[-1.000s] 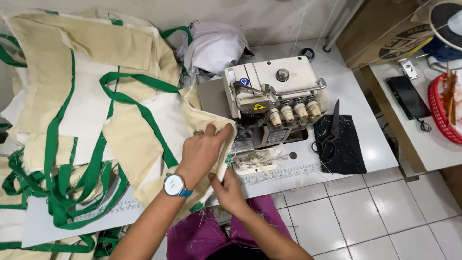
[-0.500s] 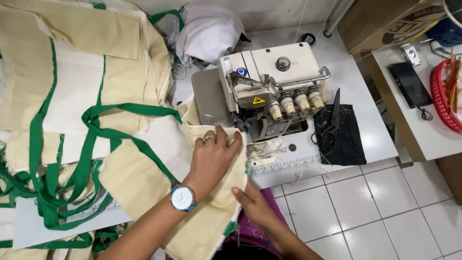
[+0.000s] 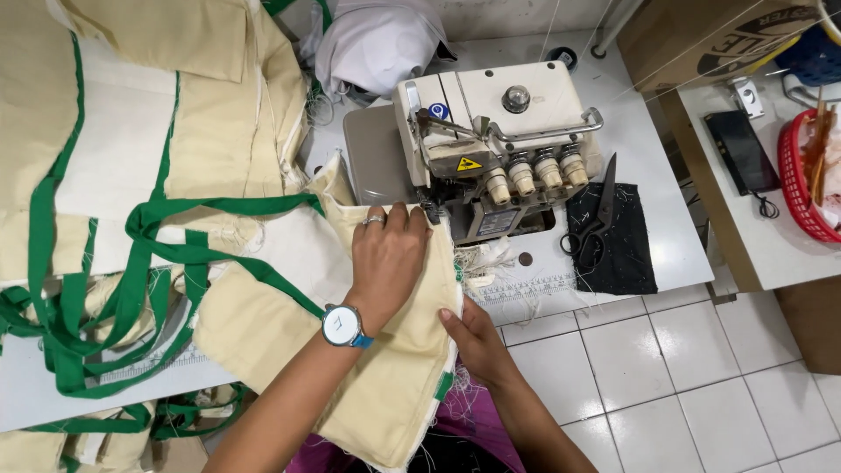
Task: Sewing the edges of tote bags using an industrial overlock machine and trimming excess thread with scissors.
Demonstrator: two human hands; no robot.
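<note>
At the centre of the frame we press our left hand (image 3: 388, 258) flat, fingers spread, on a cream fabric piece (image 3: 289, 324) with green strap trim, its fingertips close to the needle area of the white overlock sewing machine (image 3: 495, 144). A round-faced wristwatch (image 3: 342, 326) with a blue band sits on that wrist. Our right hand (image 3: 473, 337), lower centre, pinches the fabric's right edge where it hangs over the front of the white bench (image 3: 631, 175). The fabric lies from the machine's left side down toward the bottom of the frame. At left, a heap of cream bags with green straps (image 3: 114, 184) covers the bench. Right of the machine, black scissors (image 3: 596, 219) rest on a black cloth (image 3: 613, 236). At far right, a red basket (image 3: 802, 188) and a dark phone (image 3: 743, 151) sit on another surface.
</note>
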